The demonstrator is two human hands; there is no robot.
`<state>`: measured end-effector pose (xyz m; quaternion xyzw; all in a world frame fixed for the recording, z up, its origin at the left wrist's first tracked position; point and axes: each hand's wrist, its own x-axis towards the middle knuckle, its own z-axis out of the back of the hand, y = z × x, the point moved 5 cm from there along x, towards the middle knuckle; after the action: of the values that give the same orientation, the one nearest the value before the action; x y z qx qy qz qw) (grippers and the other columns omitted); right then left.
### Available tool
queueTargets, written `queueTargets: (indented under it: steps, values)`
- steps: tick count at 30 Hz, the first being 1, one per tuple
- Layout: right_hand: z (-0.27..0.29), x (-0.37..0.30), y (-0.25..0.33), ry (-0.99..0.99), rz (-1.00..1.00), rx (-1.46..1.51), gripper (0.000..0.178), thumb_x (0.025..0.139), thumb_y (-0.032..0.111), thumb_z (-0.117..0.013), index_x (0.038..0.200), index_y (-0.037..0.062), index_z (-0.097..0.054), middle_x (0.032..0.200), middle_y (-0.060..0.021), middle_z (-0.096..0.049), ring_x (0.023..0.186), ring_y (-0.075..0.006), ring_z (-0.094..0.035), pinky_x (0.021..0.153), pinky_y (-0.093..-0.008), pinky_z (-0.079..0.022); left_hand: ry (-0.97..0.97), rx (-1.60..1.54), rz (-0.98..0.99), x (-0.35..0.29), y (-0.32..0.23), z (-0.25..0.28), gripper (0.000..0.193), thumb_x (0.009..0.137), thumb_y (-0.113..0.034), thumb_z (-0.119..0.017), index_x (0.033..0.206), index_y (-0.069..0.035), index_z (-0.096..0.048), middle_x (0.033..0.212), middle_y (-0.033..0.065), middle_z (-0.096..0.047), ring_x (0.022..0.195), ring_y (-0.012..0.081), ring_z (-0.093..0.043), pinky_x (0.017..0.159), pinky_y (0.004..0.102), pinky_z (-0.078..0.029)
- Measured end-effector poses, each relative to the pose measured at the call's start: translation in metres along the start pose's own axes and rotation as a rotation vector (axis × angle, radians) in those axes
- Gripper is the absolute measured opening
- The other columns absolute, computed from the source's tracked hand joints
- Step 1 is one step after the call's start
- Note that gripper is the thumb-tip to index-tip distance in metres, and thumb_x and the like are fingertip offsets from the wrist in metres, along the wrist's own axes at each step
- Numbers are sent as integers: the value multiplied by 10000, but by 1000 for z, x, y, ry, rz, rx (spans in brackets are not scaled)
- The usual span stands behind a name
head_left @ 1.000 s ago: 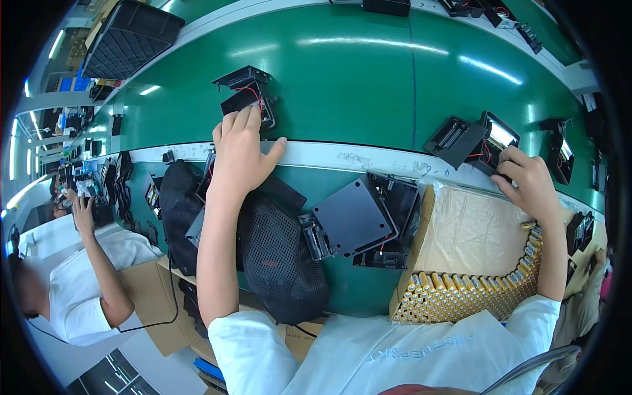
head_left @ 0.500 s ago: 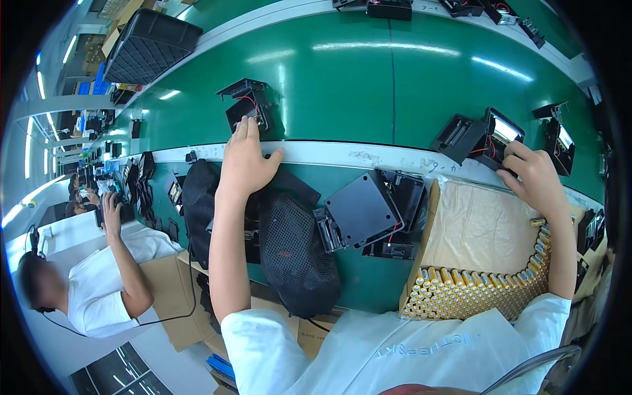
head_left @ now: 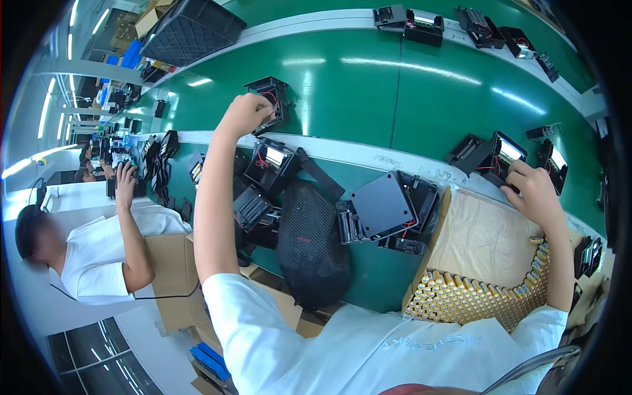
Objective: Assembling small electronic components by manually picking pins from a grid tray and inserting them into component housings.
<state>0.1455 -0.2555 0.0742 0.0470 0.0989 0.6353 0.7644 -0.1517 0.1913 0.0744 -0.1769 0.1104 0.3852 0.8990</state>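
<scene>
My left hand (head_left: 247, 114), fingers curled together, grips the near side of an open black plastic housing (head_left: 282, 99) with red wires on the green bench. Its fingertips are partly hidden. To the right, my right hand (head_left: 532, 192) has bent fingers closed on the near edge of another black housing (head_left: 488, 164), which shows a bright white panel and red wires. That housing's black battery holder (head_left: 465, 150) lies against its left side. Below my right forearm stands a cardboard box (head_left: 431, 247) holding many upright batteries (head_left: 461, 296) in gold and silver.
Several black housings (head_left: 383, 205) and a black mesh bag (head_left: 313, 243) lie on the near strip. One more black housing (head_left: 552, 164) stands at the right. A pale rail (head_left: 368, 155) crosses the bench. At far left are a black crate (head_left: 194, 33) and a seated person (head_left: 125, 247).
My left hand has gone from stretched fingers to curled ones at the left housing. My right hand stays at its housing. The view has shifted, baring more housings on the far bench and beside the bag.
</scene>
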Motion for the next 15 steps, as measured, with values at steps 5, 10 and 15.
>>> queueTargets:
  steps: [5,10,15]
  values:
    - [-2,-2,-2,-29,17,-40,118,738,78,-693,738,6,-600,885,-75,-566,678,-260,-534,659,-337,-448,39,293,-188,18,1,0,133,821,-80,-598,823,8,-698,767,105,-705,639,308,-634,648,368,-519]
    - [-1,0,1,-58,48,-92,113,736,89,-696,726,10,-616,877,-64,-554,621,-230,-508,649,-323,-458,19,570,-257,24,6,-3,120,813,-74,-597,782,8,-678,759,132,-694,672,342,-638,650,397,-514]
    - [-2,1,1,-39,-1,-57,107,739,89,-692,732,13,-617,874,-63,-551,635,-226,-510,658,-328,-455,-97,571,-354,21,27,-2,116,791,-62,-588,771,4,-682,731,137,-687,667,361,-637,651,417,-514]
